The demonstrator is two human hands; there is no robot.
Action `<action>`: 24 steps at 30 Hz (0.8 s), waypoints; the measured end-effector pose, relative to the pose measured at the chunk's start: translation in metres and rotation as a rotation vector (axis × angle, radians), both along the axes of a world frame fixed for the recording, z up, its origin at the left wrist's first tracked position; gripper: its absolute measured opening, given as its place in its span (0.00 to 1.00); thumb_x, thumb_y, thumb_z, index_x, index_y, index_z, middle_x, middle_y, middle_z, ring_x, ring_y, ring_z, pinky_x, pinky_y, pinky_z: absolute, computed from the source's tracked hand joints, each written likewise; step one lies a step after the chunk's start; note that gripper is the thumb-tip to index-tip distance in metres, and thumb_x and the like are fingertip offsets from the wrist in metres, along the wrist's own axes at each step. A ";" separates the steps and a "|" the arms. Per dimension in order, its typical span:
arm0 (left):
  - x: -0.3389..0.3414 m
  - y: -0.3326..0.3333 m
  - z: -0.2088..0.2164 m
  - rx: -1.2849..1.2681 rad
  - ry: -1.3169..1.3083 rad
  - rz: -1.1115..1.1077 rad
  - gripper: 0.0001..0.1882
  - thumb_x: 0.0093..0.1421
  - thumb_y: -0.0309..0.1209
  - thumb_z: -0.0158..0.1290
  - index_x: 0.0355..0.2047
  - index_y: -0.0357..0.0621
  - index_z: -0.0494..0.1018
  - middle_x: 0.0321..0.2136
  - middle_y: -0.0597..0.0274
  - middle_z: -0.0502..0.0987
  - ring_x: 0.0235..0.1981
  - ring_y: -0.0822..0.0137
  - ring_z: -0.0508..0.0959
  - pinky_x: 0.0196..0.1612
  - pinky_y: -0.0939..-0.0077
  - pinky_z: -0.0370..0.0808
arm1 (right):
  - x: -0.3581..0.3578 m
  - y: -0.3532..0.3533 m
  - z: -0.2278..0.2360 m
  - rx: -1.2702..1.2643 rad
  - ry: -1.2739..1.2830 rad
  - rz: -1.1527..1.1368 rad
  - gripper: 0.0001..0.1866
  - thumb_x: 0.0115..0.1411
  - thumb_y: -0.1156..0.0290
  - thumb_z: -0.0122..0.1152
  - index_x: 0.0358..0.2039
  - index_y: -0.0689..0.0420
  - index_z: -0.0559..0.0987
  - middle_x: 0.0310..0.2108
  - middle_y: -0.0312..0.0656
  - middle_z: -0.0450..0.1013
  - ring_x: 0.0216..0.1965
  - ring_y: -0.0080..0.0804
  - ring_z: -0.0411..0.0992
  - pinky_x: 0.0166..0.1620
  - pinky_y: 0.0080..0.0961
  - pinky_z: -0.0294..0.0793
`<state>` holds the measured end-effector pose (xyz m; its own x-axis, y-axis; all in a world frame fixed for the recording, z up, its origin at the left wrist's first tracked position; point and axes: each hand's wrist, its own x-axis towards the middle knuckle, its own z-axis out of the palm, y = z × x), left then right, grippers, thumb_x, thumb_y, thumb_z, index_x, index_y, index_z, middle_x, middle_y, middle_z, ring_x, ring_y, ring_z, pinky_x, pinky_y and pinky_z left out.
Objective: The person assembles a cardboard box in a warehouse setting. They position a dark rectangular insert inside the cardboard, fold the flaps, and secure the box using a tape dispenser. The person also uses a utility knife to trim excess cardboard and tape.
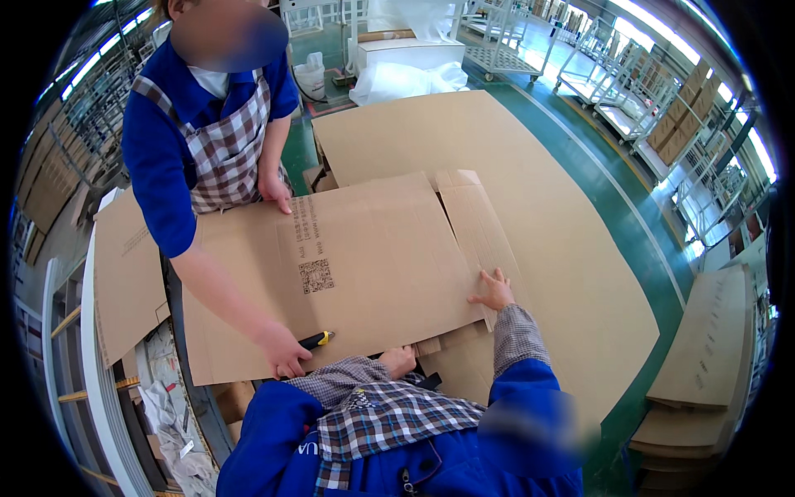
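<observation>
A flattened cardboard carton [389, 265] with dark print lies in front of me, a flap [476, 219] along its right end. My right hand [494, 291] is open, its fingers spread over the carton near that flap. Close to my body, my left hand [397, 362] is closed on the carton's near edge; the fingertips are hidden beneath it. Across from me, a co-worker's hand [286, 352] holds a black and yellow utility knife [315, 340] over the carton's near left part. Their other hand [275, 192] rests on the far edge.
Under the carton, a large plain cardboard sheet [571, 273] spreads to the right. Another printed cardboard piece [128, 273] lies at the left, beside a white frame [103, 389]. Stacked cardboard [696, 356] stands at the right. Wheeled racks [613, 91] stand farther back on the green floor.
</observation>
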<state>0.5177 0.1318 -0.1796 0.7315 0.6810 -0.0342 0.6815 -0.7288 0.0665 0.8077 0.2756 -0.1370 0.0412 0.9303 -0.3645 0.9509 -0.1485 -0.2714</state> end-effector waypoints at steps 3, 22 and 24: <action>0.010 0.005 0.009 -0.088 0.009 -0.055 0.12 0.49 0.28 0.46 0.29 0.28 0.71 0.26 0.43 0.73 0.25 0.55 0.77 0.21 0.66 0.75 | 0.007 0.006 0.009 -0.009 -0.007 -0.024 0.51 0.33 0.48 0.70 0.58 0.40 0.56 0.62 0.47 0.39 0.61 0.60 0.38 0.59 0.44 0.51; 0.041 0.022 0.063 -0.207 -0.683 -0.075 0.11 0.49 0.32 0.50 0.34 0.45 0.71 0.31 0.56 0.73 0.31 0.57 0.74 0.33 0.66 0.73 | 0.026 0.015 0.061 -0.008 0.002 -0.079 0.48 0.32 0.45 0.69 0.56 0.41 0.61 0.60 0.53 0.45 0.60 0.59 0.42 0.60 0.47 0.44; 0.043 0.024 0.087 -0.089 -0.640 0.074 0.13 0.49 0.34 0.52 0.34 0.42 0.70 0.36 0.55 0.72 0.37 0.57 0.72 0.38 0.65 0.70 | 0.034 0.006 0.074 -0.011 0.030 -0.131 0.48 0.31 0.45 0.69 0.56 0.40 0.61 0.60 0.53 0.44 0.60 0.59 0.41 0.60 0.47 0.44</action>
<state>0.5605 0.1555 -0.0922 0.5772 0.7450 0.3345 0.5355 -0.6545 0.5337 0.8415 0.2821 -0.0631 0.1512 0.9136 -0.3775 0.9147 -0.2741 -0.2969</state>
